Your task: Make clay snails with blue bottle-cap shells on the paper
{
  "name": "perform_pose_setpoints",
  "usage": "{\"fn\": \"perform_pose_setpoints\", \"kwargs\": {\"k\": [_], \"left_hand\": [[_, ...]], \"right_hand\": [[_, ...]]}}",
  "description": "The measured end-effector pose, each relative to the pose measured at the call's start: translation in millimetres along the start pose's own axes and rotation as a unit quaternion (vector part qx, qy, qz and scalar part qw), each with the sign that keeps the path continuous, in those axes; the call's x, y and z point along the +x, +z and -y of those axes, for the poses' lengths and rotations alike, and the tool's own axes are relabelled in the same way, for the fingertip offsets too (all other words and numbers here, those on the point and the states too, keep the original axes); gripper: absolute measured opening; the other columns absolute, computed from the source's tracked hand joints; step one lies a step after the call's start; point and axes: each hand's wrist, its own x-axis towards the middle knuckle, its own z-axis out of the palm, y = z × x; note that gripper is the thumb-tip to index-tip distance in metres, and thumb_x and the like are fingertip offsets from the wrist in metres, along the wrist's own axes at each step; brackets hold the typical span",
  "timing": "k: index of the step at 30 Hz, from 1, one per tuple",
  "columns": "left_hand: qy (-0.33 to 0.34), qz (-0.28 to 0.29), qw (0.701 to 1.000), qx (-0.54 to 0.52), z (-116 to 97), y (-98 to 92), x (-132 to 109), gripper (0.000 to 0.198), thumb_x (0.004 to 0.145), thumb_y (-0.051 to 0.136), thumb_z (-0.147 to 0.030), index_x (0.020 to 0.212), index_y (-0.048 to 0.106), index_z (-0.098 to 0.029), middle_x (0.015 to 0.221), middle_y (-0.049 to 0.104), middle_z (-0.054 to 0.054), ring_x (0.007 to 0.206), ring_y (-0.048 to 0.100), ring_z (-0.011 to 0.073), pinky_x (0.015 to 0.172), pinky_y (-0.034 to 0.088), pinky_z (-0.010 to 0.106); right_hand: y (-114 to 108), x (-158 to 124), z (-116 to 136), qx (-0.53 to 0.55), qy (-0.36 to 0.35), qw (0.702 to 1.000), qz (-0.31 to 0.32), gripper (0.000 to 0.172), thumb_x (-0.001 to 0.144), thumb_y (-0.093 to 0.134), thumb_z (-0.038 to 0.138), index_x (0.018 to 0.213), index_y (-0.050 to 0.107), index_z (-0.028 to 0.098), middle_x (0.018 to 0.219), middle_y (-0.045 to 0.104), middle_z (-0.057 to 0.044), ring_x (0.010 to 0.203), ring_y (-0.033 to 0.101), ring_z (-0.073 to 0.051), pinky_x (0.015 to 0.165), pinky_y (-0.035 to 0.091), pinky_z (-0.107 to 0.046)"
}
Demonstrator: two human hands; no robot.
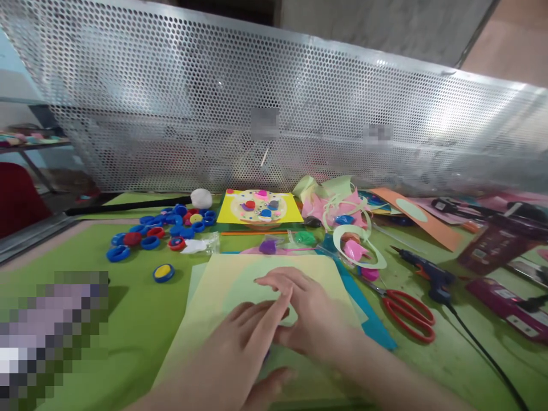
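My left hand [246,337] hovers palm down over a pale cream-yellow sheet [192,337], fingers stretched out and thumb apart. Its index finger meets the fingers of my right hand [308,308], which bends loosely from the other side, thumb away from the fingers. No object shows in either hand. A small purple-blue spot peeks out below my left hand; what it is stays hidden. On the sheet, a pale green round shape [244,285] lies partly covered by my hands. Blue paper [379,334] sticks out from under the sheet's right side.
Bottle caps [149,242] cluster at left, near a yellow-filled cap [164,273]. A yellow card [222,214] with a decorated round piece stands behind. Clay packets [268,246], paper scraps [334,205], red-handled scissors [409,314], a glue gun [423,274] and a power strip [509,308] lie around.
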Motion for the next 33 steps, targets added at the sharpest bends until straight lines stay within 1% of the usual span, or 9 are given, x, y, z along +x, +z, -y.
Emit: {"fn": "perform_pose_setpoints", "kwargs": {"k": [2, 6, 11, 14, 17, 19, 23, 29, 33], "left_hand": [[-0.005, 0.001, 1.0, 0.004, 0.5, -0.3, 0.1, 0.091, 0.085, 0.053, -0.026, 0.144, -0.016, -0.037, 0.125, 0.061, 0.008, 0.107, 0.058, 0.0327, 0.086, 0.05, 0.049], [-0.01, -0.037, 0.999, 0.004, 3.2, -1.8, -0.1, 0.08, 0.088, 0.049, -0.026, 0.145, -0.006, -0.036, 0.123, 0.062, 0.006, 0.114, 0.054, 0.0296, 0.092, 0.047, 0.046], [0.043, -0.012, 0.997, 0.06, -2.6, -0.1, 2.4, 0.09, 0.083, 0.055, -0.021, 0.146, -0.009, -0.028, 0.112, 0.068, 0.006, 0.099, 0.061, 0.0275, 0.084, 0.052, 0.042], [0.055, -0.047, 0.995, 0.069, -2.1, -3.8, 2.5, 0.083, 0.086, 0.049, -0.021, 0.147, -0.007, -0.025, 0.111, 0.068, 0.006, 0.102, 0.059, 0.0258, 0.088, 0.05, 0.042], [0.028, -0.073, 0.995, 0.065, 0.4, -7.1, 1.0, 0.077, 0.088, 0.043, -0.021, 0.147, -0.006, -0.023, 0.113, 0.067, 0.007, 0.103, 0.059, 0.0249, 0.087, 0.052, 0.04], [0.018, -0.051, 0.996, 0.066, -0.1, -5.7, 0.3, 0.08, 0.087, 0.044, -0.02, 0.147, -0.008, -0.023, 0.112, 0.067, 0.007, 0.101, 0.06, 0.0256, 0.083, 0.054, 0.041], [0.054, -0.004, 0.996, 0.073, -3.7, -1.3, 2.4, 0.089, 0.083, 0.051, -0.018, 0.146, -0.011, -0.023, 0.107, 0.069, 0.006, 0.098, 0.062, 0.0279, 0.082, 0.054, 0.045], [0.051, -0.09, 0.992, 0.066, -0.1, -7.0, 6.2, 0.075, 0.088, 0.042, -0.017, 0.147, -0.004, -0.024, 0.099, 0.071, 0.005, 0.092, 0.064, 0.0246, 0.079, 0.055, 0.04], [0.009, -0.033, 0.999, 0.023, 0.0, -5.1, 4.6, 0.077, 0.087, 0.042, -0.017, 0.147, -0.003, -0.032, 0.098, 0.072, 0.002, 0.089, 0.065, 0.0237, 0.074, 0.056, 0.038]], "right_hand": [[0.4, 0.2, -0.3, -0.002, -0.003, 1.0, -0.003, 0.047, 0.067, 0.07, 0.021, 0.112, 0.057, 0.018, 0.11, 0.066, -0.01, 0.103, 0.061, -0.024, 0.087, 0.051, -0.039], [-2.2, 2.1, -0.9, -0.007, 0.02, 1.0, -0.01, 0.04, 0.068, 0.07, 0.021, 0.107, 0.06, 0.017, 0.108, 0.066, -0.01, 0.103, 0.061, -0.023, 0.087, 0.051, -0.037], [-1.8, 0.9, 4.8, -0.017, 0.01, 1.0, 0.015, 0.044, 0.067, 0.069, 0.023, 0.109, 0.062, 0.015, 0.108, 0.066, -0.011, 0.099, 0.062, -0.025, 0.084, 0.052, -0.038], [-3.5, 0.5, 4.3, -0.024, 0.002, 1.0, 0.003, 0.04, 0.067, 0.068, 0.022, 0.106, 0.063, 0.013, 0.108, 0.066, -0.011, 0.099, 0.062, -0.024, 0.085, 0.052, -0.037], [-5.4, 0.8, 2.1, -0.023, -0.002, 1.0, -0.015, 0.032, 0.072, 0.066, 0.023, 0.103, 0.063, 0.014, 0.105, 0.066, -0.01, 0.1, 0.061, -0.022, 0.086, 0.051, -0.035], [-4.9, 0.3, 2.7, -0.017, -0.008, 1.0, -0.01, 0.035, 0.071, 0.067, 0.023, 0.105, 0.063, 0.015, 0.106, 0.066, -0.01, 0.1, 0.061, -0.022, 0.086, 0.051, -0.035], [-2.0, -1.2, 6.4, -0.014, -0.001, 0.999, 0.03, 0.044, 0.064, 0.071, 0.022, 0.107, 0.064, 0.014, 0.11, 0.064, -0.011, 0.098, 0.062, -0.025, 0.084, 0.053, -0.038], [-3.8, 0.4, 2.1, -0.021, 0.006, 1.0, 0.021, 0.036, 0.071, 0.069, 0.022, 0.107, 0.063, 0.015, 0.111, 0.063, -0.009, 0.104, 0.059, -0.023, 0.089, 0.051, -0.037], [-4.2, 0.5, 0.7, -0.009, 0.014, 0.999, 0.051, 0.044, 0.066, 0.074, 0.021, 0.108, 0.063, 0.015, 0.115, 0.061, -0.011, 0.103, 0.059, -0.023, 0.089, 0.051, -0.035]]}}
